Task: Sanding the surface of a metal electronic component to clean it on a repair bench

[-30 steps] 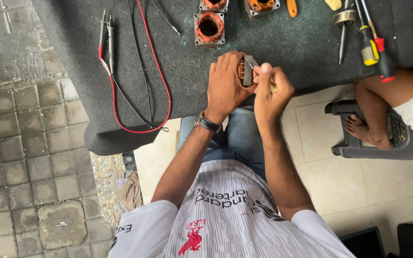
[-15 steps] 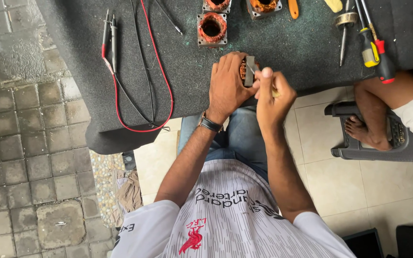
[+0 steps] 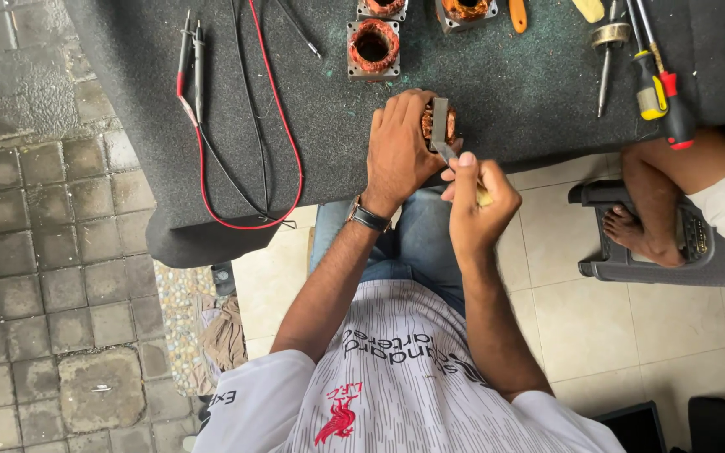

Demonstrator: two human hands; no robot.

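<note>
Copper-wound stator (image 3: 440,126), left hand (image 3: 400,151), felt mat (image 3: 497,75)

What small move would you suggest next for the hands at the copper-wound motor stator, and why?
Probably push the thin tool a little deeper along the copper-wound square motor stator: the left hand already braces the stator on the dark mat, and the right hand pinches the tool against it.
</note>
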